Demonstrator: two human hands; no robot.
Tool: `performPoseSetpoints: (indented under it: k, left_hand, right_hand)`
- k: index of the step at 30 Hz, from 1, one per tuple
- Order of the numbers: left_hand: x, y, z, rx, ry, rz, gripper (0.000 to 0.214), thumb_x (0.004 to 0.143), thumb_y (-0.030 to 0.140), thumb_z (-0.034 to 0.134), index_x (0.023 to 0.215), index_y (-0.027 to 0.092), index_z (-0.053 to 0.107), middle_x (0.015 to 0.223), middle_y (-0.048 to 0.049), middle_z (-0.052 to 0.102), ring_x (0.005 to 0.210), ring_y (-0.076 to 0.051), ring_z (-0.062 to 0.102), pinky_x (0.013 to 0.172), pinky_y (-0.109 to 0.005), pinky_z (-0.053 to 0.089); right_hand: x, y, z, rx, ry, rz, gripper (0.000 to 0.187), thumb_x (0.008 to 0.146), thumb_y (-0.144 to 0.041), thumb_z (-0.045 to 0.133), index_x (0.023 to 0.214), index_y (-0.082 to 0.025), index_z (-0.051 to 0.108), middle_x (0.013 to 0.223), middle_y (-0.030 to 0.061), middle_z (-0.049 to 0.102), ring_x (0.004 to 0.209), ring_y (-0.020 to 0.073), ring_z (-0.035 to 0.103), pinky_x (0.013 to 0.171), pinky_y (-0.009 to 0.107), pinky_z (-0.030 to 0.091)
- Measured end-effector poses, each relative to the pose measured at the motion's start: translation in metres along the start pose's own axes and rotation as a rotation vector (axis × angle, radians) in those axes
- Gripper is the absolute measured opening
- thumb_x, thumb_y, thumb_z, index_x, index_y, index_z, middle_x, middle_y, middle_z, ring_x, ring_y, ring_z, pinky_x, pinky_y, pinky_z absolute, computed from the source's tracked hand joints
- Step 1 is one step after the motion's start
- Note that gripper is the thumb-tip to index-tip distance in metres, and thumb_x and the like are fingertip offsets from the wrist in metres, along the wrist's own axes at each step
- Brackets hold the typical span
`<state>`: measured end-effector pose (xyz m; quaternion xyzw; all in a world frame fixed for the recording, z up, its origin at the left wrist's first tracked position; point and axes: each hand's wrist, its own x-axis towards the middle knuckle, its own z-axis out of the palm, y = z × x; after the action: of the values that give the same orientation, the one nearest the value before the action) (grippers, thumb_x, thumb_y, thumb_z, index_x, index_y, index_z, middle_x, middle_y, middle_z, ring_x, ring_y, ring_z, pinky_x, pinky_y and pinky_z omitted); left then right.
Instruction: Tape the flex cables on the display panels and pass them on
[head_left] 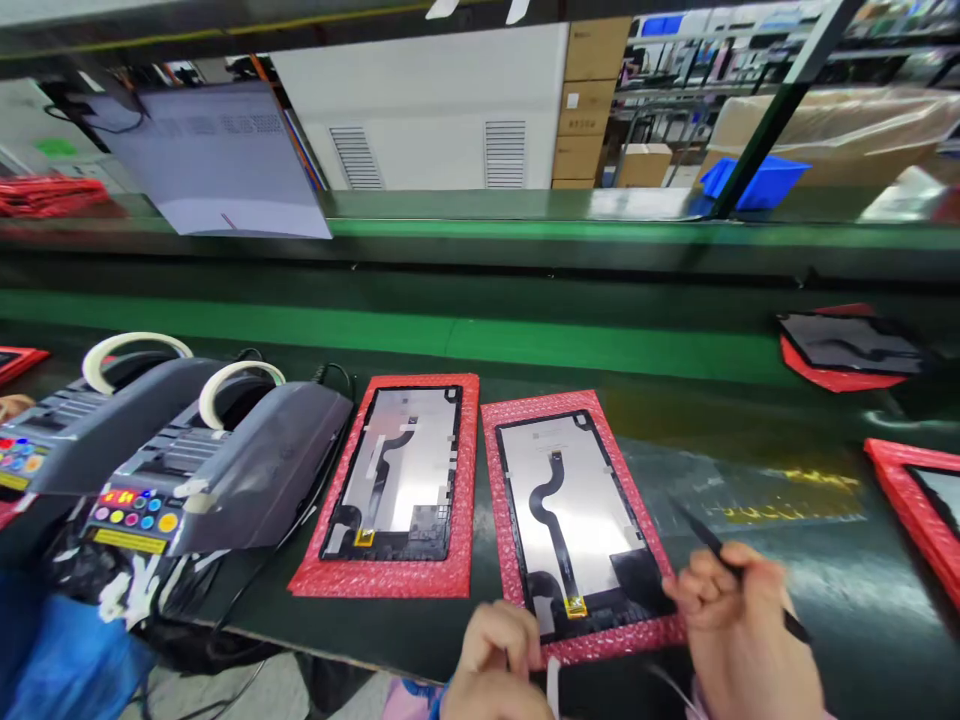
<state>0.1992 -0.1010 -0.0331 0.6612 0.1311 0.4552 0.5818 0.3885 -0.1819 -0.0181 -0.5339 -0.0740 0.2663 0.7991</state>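
Observation:
Two display panels lie face down on red bubble-wrap mats near the table's front edge: the left panel (397, 470) and the right panel (574, 520), each with a black flex cable and a small yellow tab at its lower end. My right hand (739, 625) is closed round thin black tweezers (705, 540) that point up and left, just right of the right panel's lower corner. My left hand (499, 655) is curled at the front edge of the right mat (525, 410), fingers pinched together; what they hold is hidden.
Two grey tape dispensers (225, 470) with white tape rolls and coloured buttons stand at the left, cables trailing. A green conveyor (525, 340) runs across behind. More red mats with panels lie at far right (911, 490) and on the belt (847, 350). Blue bag at bottom left.

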Motion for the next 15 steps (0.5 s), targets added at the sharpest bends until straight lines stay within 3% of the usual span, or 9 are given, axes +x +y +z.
performPoseSetpoints:
  k: [4,7,11,13,15]
  left_hand:
    - [0.001,0.001,0.001,0.139,-0.138,-0.189,0.024,0.099,0.05,0.056,0.107,0.029,0.066,0.096,-0.0032,0.044,0.088,-0.017,0.053,0.075,-0.029,0.047]
    - [-0.005,-0.003,0.003,0.095,-0.184,-0.245,0.025,0.101,0.046,0.054,0.118,0.032,0.065,0.1,-0.0037,0.045,0.089,-0.016,0.054,0.075,-0.027,0.048]
    - [-0.012,-0.003,0.001,0.056,-0.142,-0.313,0.039,0.106,0.043,0.041,0.143,0.034,0.049,0.105,-0.0061,0.053,0.088,-0.016,0.06,0.077,-0.028,0.053]
    - [-0.01,0.001,-0.003,0.234,-0.16,-0.289,0.039,0.107,0.034,0.039,0.145,0.032,0.048,0.108,-0.0073,0.057,0.093,-0.018,0.062,0.082,-0.03,0.054]
    - [-0.005,0.003,-0.005,0.569,-0.228,-0.186,0.037,0.104,0.025,0.044,0.139,0.031,0.055,0.108,-0.0067,0.061,0.097,-0.019,0.061,0.086,-0.031,0.053]
  right_hand:
    - [-0.022,-0.021,-0.002,-0.275,-0.359,0.193,0.046,0.058,-0.037,0.097,0.072,-0.023,0.056,0.096,0.0061,0.079,0.088,0.0247,0.074,0.074,0.03,0.062]
    - [-0.029,-0.02,0.009,-0.364,-0.562,0.227,0.044,0.073,-0.029,0.089,0.069,-0.024,0.046,0.081,0.0017,0.076,0.078,0.0189,0.07,0.073,0.028,0.057]
    - [0.002,-0.014,0.025,-0.311,-0.615,0.118,0.043,0.082,-0.028,0.082,0.072,-0.025,0.041,0.079,-0.0009,0.074,0.077,0.0161,0.069,0.073,0.026,0.054]
    - [0.022,-0.013,0.035,-0.274,-0.644,0.153,0.045,0.08,-0.03,0.084,0.074,-0.025,0.04,0.078,-0.0021,0.073,0.074,0.0148,0.069,0.069,0.025,0.053]
    - [0.039,-0.013,0.044,-0.285,-0.691,0.219,0.049,0.077,-0.031,0.087,0.075,-0.025,0.039,0.077,-0.0025,0.073,0.07,0.0133,0.068,0.067,0.024,0.052]
